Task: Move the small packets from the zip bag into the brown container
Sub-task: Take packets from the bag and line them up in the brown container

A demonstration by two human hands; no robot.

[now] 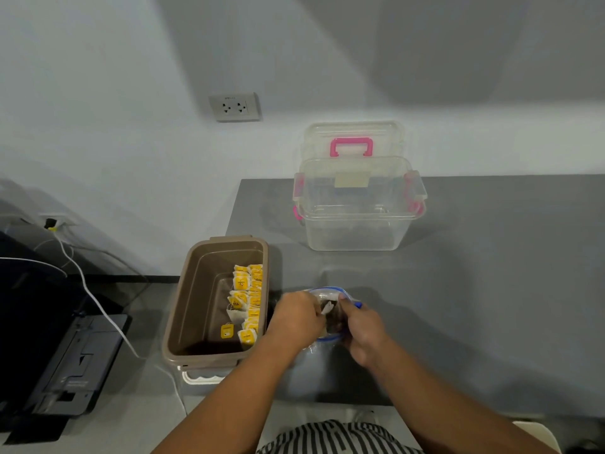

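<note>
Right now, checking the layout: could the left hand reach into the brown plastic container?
Probably yes: the lidless brown plastic container sits just beside the left hand, its top open, nothing between them.

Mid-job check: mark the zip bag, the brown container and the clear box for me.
zip bag (327, 289): head view, blue rim of its open mouth.
brown container (196, 290): head view, inner left wall.
clear box (353, 234): head view, front wall.

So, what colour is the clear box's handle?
The handle is pink; the head view shows it.
</note>
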